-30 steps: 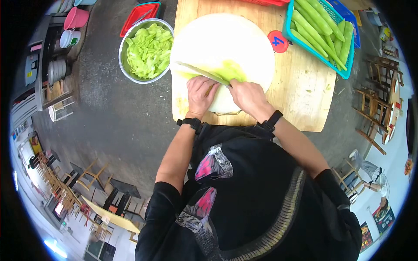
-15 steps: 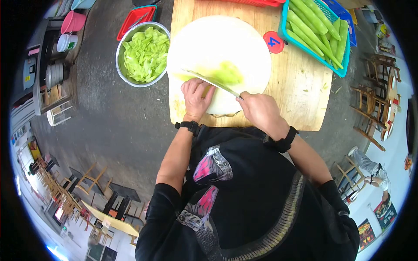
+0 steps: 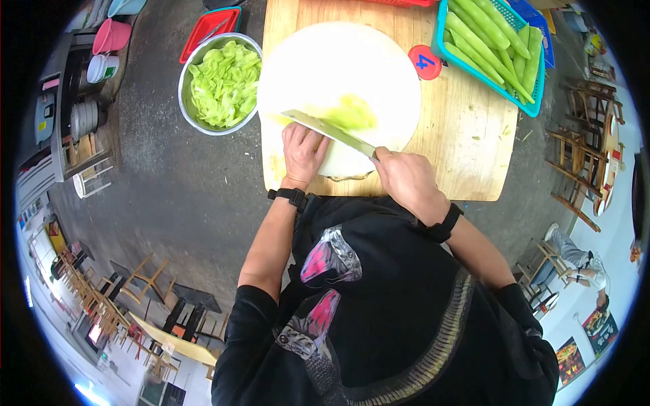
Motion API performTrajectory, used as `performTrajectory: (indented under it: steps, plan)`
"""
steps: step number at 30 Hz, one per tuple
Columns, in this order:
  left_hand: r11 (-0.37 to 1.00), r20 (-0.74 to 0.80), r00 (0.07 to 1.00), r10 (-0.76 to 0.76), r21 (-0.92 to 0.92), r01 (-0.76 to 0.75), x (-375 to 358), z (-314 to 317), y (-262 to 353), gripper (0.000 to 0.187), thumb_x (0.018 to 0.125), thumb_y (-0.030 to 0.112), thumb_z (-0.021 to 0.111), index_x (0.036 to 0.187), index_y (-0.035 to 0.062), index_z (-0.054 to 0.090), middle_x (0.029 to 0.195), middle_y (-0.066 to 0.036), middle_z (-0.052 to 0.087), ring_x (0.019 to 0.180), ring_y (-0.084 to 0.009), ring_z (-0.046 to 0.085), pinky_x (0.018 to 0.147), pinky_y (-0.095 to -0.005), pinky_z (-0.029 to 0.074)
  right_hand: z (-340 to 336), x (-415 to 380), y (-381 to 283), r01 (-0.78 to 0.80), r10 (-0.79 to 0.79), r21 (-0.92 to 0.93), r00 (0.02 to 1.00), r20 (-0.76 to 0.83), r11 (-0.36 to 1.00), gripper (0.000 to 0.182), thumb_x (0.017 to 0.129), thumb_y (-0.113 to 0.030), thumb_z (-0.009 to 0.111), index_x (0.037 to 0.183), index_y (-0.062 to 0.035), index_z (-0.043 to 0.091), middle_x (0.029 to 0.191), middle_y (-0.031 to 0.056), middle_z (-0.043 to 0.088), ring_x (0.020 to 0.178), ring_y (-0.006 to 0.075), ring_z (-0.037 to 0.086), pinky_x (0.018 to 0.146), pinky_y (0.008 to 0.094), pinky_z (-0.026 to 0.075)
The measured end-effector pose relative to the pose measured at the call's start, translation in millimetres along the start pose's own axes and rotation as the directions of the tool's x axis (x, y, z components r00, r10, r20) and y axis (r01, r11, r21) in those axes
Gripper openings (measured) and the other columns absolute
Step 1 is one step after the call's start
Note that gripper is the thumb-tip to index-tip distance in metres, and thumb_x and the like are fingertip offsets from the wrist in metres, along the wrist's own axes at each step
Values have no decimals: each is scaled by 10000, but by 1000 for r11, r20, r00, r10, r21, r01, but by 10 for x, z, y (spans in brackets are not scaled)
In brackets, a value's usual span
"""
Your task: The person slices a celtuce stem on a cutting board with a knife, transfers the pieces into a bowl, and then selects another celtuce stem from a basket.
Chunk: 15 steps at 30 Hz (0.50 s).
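On the round white cutting board point(image 3: 338, 61), my left hand point(image 3: 302, 154) is closed, its curled fingertips close against the knife blade. Beneath those fingers is a green vegetable stalk, mostly hidden from view. My right hand point(image 3: 410, 181) grips the handle of a kitchen knife point(image 3: 332, 132), whose long blade slants up and to the left across the board. Just beyond the blade lies a small heap of thin green slices point(image 3: 356, 111). Left of the board, a metal bowl point(image 3: 184, 101) holds many pale green slices point(image 3: 223, 84).
A teal basket point(image 3: 482, 80) of peeled green stalks point(image 3: 484, 51) is at the wooden table's point(image 3: 474, 155) far right. Beside the board lies a red disc point(image 3: 424, 62) marked 4. A red tray point(image 3: 203, 30) sits behind the bowl. Another person point(image 3: 582, 260) and chairs are farther right.
The knife has turned slightly so more of its blade's flat side shows. Both hands stay in nearly the same places, and the view has shifted a little.
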<state>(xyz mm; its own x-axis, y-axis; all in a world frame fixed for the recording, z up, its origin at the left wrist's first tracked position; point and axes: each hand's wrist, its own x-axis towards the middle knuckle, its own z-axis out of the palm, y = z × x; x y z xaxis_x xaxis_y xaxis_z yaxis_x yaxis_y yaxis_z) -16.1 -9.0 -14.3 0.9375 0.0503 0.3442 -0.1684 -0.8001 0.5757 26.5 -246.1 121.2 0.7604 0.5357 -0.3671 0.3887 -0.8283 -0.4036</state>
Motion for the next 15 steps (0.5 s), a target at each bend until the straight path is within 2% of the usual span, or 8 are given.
performTrajectory:
  steps: [7,9,15]
  plan:
    - [1000,21,1000,9,-9,-8,17,-6,-7,287,782,81,842,1050,36,749,1153,-131,683,1118,-353,616,1026,-483,461,13,-31,24,-10,10,-15,1000,-8,1000,211,1039,-239,623,951,-49,648,677,172,682,637,379,692,594,492,538]
    - [1000,-15,1000,3,-7,-3,15,2,2,219,785,83,854,982,74,758,1080,-77,693,1100,-319,620,1012,-462,456,4,-25,16,-7,7,-12,1000,-16,1000,219,1042,-240,620,941,-48,648,672,174,678,631,379,690,588,489,538]
    - [999,-69,998,5,-41,-7,24,25,-4,199,782,82,857,956,76,760,1030,-58,707,1058,-306,638,984,-448,470,-50,-9,40,22,-21,-19,1000,11,1000,237,1051,-244,608,929,-45,649,672,182,676,630,384,691,584,492,537]
